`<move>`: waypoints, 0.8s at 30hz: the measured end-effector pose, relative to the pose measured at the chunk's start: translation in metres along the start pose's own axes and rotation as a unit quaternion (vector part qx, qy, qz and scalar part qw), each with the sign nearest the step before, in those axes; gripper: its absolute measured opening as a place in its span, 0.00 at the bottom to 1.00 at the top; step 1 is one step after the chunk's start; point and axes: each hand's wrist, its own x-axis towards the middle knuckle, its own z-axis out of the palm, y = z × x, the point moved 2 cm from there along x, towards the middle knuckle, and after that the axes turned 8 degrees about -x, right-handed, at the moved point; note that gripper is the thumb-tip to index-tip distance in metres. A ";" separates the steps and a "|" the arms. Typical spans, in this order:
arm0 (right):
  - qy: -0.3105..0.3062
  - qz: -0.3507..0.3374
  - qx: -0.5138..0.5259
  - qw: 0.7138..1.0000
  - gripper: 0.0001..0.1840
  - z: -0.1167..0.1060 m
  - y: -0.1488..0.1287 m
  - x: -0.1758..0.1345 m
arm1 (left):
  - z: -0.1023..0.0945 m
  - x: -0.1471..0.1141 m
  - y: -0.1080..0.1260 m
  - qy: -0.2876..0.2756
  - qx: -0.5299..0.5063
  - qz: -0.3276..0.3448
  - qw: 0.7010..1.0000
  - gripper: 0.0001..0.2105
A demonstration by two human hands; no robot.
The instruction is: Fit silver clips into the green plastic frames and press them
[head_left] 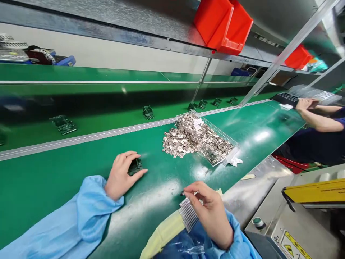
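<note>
My left hand (pixel 122 175) is closed around the edges of a small green circuit board (pixel 135 166) on the green worktop. Thumb and index finger of my right hand (pixel 206 208) pinch a tiny dark part (pixel 182 193), too small to name. Just below that hand lies a block of small silvery pieces in neat rows (pixel 188 215), next to yellow tape or cloth (pixel 164 230). Farther back, a clear plastic tray (pixel 232 153) holds a heap of small metal pieces (pixel 183 138), which spills over its left side onto the worktop.
Several circuit boards (pixel 148 112) sit on the green strip behind a metal rail (pixel 88 139). Red bins (pixel 223 27) stand on the shelf above. At the right are a machine with a green button (pixel 258 223) and another person's hands (pixel 306 104) near a dark tray.
</note>
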 end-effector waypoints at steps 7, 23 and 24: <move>0.051 0.131 0.134 0.981 0.10 0.008 0.014 -0.038 | -0.023 -0.044 -0.007 -0.080 -0.003 -0.129 0.988 0.50; 0.100 0.183 0.179 0.961 0.07 0.038 0.000 -0.059 | 0.045 -0.083 0.122 -0.108 -0.592 -0.282 0.748 0.27; 0.097 0.184 0.172 0.963 0.08 0.039 0.001 -0.060 | 0.047 -0.084 0.121 -0.114 -0.598 -0.287 0.740 0.28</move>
